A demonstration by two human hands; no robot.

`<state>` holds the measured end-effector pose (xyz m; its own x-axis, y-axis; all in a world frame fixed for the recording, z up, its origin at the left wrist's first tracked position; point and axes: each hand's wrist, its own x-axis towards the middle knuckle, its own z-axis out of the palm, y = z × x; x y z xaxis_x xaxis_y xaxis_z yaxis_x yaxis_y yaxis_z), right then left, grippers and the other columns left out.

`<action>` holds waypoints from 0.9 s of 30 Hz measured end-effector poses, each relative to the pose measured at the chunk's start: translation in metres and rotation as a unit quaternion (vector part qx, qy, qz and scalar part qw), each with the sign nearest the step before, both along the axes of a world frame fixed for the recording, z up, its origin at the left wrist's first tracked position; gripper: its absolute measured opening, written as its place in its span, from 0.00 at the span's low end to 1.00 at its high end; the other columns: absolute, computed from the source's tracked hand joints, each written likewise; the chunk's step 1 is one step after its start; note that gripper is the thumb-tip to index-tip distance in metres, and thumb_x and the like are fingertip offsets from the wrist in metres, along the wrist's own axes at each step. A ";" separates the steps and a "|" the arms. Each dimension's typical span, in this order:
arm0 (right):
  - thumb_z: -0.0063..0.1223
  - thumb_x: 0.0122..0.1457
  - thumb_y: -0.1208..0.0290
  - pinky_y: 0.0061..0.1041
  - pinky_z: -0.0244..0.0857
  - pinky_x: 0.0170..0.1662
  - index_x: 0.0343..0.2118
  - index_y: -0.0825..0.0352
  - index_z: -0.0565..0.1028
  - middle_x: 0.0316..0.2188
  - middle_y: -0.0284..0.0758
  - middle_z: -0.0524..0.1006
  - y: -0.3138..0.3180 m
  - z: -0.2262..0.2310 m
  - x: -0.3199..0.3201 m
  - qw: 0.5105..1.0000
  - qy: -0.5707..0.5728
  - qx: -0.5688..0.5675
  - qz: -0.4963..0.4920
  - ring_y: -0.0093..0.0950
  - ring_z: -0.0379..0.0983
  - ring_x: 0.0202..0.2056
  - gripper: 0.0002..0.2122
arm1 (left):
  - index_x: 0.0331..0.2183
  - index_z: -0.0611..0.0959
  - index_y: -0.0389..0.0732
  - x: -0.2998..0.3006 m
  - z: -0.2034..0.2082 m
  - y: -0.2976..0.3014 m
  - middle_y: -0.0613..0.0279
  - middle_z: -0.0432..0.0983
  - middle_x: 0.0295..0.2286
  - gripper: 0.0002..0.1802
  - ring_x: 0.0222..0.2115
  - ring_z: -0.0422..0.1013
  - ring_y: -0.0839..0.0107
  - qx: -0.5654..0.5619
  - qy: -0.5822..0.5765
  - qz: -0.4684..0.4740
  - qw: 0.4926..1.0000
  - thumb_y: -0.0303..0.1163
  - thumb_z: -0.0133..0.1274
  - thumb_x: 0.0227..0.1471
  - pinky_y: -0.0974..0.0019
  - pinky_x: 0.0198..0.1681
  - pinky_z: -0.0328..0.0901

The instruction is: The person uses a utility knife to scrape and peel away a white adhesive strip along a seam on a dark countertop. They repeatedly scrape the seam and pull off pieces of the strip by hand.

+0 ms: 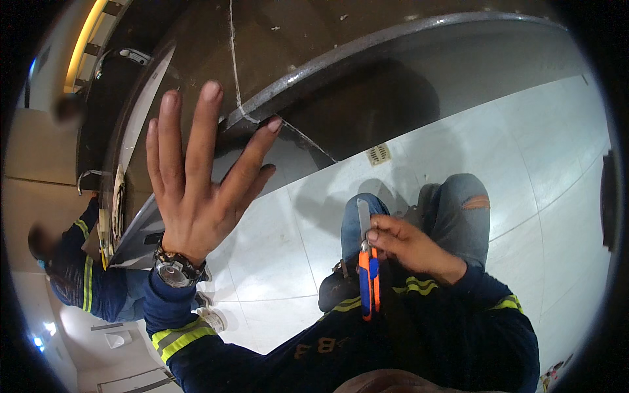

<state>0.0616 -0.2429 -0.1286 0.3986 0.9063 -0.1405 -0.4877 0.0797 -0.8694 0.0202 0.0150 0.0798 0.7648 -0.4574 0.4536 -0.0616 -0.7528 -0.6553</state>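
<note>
Partly hidden from you is your right hand's (pixel 413 245) palm, with its lower fingers curled out of sight, so the full grip is hard to make out. Its thumb and forefinger are pinched closed on the slim utility knife with an orange and blue handle (pixel 369 278), near where the grey metal blade (pixel 363 219) begins. Your left hand (pixel 196 209) is spread wide, back toward you, and you show nothing held; its palm is out of view. You cannot tell whether its forefinger touches the edge behind it or is only in front of it.

The knife is in front of your dark blue jacket (pixel 275 360), above your lap. Its long axis runs nearly up and down the view, blade tip toward the surface, handle end toward your chest.

Across the top, the dark brown, glossy surface (pixel 327 33) curves along a rounded front edge, crossed by a thin whitish seam line (pixel 232 59) near your left fingertips. Below it spread white floor tiles (pixel 268 229). At far left, a co-worker in a dark sleeve with yellow bands (pixel 87 281) is blurred at the head, and the black rim cuts off the room.
</note>
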 end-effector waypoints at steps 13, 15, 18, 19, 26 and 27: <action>0.36 0.74 0.65 0.33 0.76 0.45 0.42 0.62 0.63 0.34 0.41 0.77 0.014 0.018 0.006 0.985 -0.052 0.147 -0.078 0.30 0.80 0.38 0.07 | 0.53 0.83 0.65 0.003 -0.020 0.002 0.58 0.59 0.67 0.28 0.68 0.52 0.46 -0.014 -0.011 -0.066 0.998 0.47 0.66 0.47 0.43 0.69 0.49; 0.39 0.74 0.66 0.30 0.74 0.43 0.44 0.65 0.64 0.33 0.39 0.76 0.016 0.025 0.009 0.980 -0.052 0.152 -0.118 0.27 0.77 0.35 0.07 | 0.55 0.82 0.58 -0.010 -0.032 0.001 0.59 0.58 0.68 0.30 0.69 0.50 0.50 0.008 0.027 -0.075 0.997 0.44 0.65 0.47 0.44 0.71 0.45; 0.42 0.73 0.67 0.28 0.72 0.41 0.46 0.67 0.65 0.32 0.37 0.75 0.012 0.034 0.019 0.973 -0.042 0.162 -0.158 0.24 0.74 0.33 0.08 | 0.61 0.76 0.56 -0.017 -0.056 0.010 0.63 0.55 0.69 0.33 0.70 0.48 0.56 0.085 0.120 -0.079 0.986 0.43 0.61 0.53 0.47 0.73 0.40; 0.42 0.73 0.67 0.27 0.71 0.40 0.47 0.67 0.64 0.32 0.37 0.75 0.012 0.035 0.023 0.972 -0.036 0.164 -0.167 0.23 0.73 0.32 0.08 | 0.62 0.74 0.58 -0.013 -0.062 0.007 0.65 0.54 0.69 0.33 0.70 0.48 0.57 0.093 0.152 -0.037 0.983 0.45 0.60 0.55 0.48 0.73 0.40; 0.37 0.73 0.63 0.27 0.72 0.40 0.45 0.63 0.65 0.32 0.38 0.75 0.003 0.033 0.037 0.962 -0.041 0.108 -0.249 0.26 0.74 0.32 0.08 | 0.69 0.60 0.51 -0.010 -0.110 0.010 0.62 0.45 0.71 0.41 0.72 0.42 0.63 0.074 0.212 0.000 0.974 0.36 0.55 0.57 0.49 0.74 0.26; 0.37 0.73 0.64 0.27 0.72 0.41 0.46 0.63 0.65 0.32 0.38 0.75 0.002 0.030 0.036 0.960 -0.039 0.101 -0.257 0.26 0.74 0.32 0.08 | 0.69 0.60 0.51 -0.011 -0.111 0.011 0.61 0.45 0.71 0.40 0.72 0.41 0.63 0.077 0.228 0.005 0.971 0.36 0.54 0.58 0.48 0.74 0.26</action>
<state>0.0979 -0.2408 -0.0987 0.8025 0.5930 0.0657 -0.2732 0.4632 -0.8431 0.0088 0.0256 -0.0314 0.8752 -0.4837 -0.0052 -0.3637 -0.6509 -0.6664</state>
